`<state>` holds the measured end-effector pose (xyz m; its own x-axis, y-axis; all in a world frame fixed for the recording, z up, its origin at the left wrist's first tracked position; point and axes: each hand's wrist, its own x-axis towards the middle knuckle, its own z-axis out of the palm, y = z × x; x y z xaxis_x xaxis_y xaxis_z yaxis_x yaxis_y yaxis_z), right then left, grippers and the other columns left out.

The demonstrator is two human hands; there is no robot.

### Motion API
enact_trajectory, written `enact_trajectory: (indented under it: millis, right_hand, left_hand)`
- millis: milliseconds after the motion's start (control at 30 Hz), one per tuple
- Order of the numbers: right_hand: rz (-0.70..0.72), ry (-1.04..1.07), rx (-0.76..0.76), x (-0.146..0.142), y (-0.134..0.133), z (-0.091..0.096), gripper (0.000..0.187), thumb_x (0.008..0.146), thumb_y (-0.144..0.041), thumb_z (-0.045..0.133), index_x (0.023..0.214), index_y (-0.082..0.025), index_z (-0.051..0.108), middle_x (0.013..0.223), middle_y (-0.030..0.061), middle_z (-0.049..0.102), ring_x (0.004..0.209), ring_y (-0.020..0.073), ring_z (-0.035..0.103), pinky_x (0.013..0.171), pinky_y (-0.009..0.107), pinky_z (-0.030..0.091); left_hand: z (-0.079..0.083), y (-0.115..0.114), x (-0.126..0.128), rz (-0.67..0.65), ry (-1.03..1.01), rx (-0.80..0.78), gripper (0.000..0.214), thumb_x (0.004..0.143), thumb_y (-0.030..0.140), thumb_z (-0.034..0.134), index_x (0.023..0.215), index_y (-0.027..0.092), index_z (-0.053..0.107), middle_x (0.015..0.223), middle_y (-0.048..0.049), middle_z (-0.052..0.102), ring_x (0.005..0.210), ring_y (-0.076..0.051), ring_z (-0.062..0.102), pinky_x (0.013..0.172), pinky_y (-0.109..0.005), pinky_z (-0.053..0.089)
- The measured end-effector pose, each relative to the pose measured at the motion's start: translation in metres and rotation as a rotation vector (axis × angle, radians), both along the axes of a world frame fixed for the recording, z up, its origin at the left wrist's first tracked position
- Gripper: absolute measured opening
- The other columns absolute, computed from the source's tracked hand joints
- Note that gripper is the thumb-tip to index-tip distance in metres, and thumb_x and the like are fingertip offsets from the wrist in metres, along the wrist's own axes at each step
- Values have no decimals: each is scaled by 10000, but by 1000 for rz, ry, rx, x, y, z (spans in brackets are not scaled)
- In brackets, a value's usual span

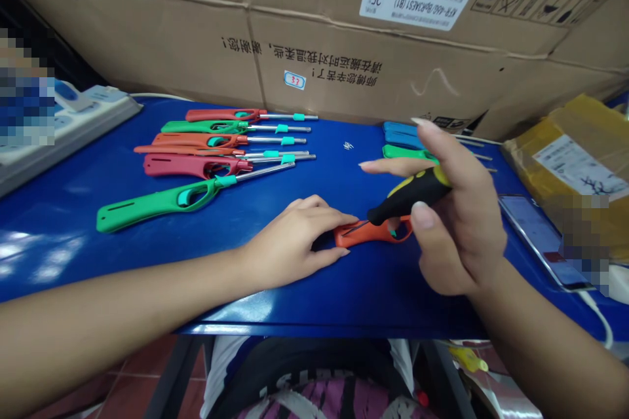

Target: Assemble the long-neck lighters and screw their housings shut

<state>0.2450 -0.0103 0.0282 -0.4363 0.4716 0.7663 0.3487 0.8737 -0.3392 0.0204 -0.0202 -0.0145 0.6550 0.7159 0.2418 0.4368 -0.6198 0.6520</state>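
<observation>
An orange long-nosed lighter lies on the blue table between my hands. My left hand rests flat beside its handle end, with the fingertips pinching and steadying it. My right hand is closed round a black and yellow screwdriver, thumb on the handle, two fingers stretched out. The tool's tip points down at the orange lighter's handle.
Several finished lighters in green, red and orange lie in a row at the back left. More blue and green ones lie behind my right hand. Cardboard boxes wall off the back. A phone lies at the right, a yellow parcel beyond it.
</observation>
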Motion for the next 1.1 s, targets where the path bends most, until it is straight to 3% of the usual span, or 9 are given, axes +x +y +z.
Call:
enact_trajectory:
  millis: [100,233,300,433,633,800,867,1000,1100]
  right_hand:
    - [36,-2,-40,-4,-1,-1,607,949,-243,570,1526,-346,413,1402,70,649,839,221,752,594,345,627]
    - [-146,43,183,-8,-1,2,515,826,-215,771,1316,-314,647,1006,38,777,665,192,706,554,313,613]
    - [-158,43,178,-7,-1,1,495,883,-252,711,1367,-298,619,1124,59,761,752,207,733,598,328,630]
    - [-31,16,-113,-5,-2,1,601,1014,-289,465,1587,-353,296,1587,52,461,1094,250,715,639,344,652]
    - [-138,11,137,-6,-5,5,651,820,-274,801,1420,-362,565,1206,25,748,726,202,732,610,332,642]
    - [41,26,-122,-4,-5,3,677,966,-264,544,1594,-333,299,1620,56,415,1080,251,724,623,331,652]
    - [62,16,-139,-4,-3,3,675,961,-228,544,1587,-335,314,1584,59,470,987,219,739,579,313,637]
    - [-74,3,176,-6,-2,7,617,865,-245,735,1446,-327,545,1158,21,761,655,179,673,509,322,583]
    - [-67,-42,61,-4,-6,10,583,939,-280,637,1500,-303,482,1228,48,731,745,193,700,613,342,608]
  left_hand:
    - [1,0,0,-2,8,1,347,915,231,683,1260,223,649,1135,-55,729,1040,-230,591,966,-406,470]
    - [-1,0,-1,-5,3,4,331,911,226,685,1241,231,657,1156,-43,731,1046,-235,590,969,-414,470]
    - [-2,0,-1,-6,3,5,351,916,235,686,1265,227,644,1188,-45,727,1058,-238,589,972,-418,469]
    - [-2,0,-1,-4,2,2,386,919,242,693,1298,222,623,1211,-48,722,1065,-234,586,975,-412,465]
    - [-1,0,-1,-12,-10,4,307,918,219,690,1224,235,664,1169,-33,730,1037,-223,590,964,-397,462]
    - [-2,1,-1,1,-8,1,347,911,244,706,1252,225,646,1165,-45,726,1053,-230,592,958,-398,468]
    - [-3,2,0,-2,-6,9,358,908,242,713,1258,218,643,1145,-43,728,1045,-227,591,955,-396,467]
    - [-2,2,0,-5,2,17,324,898,229,724,1217,211,671,1114,-42,733,1019,-224,597,947,-394,471]
    - [-1,2,0,-6,-4,12,350,895,271,746,1229,202,668,1124,-49,732,1024,-224,604,940,-388,474]
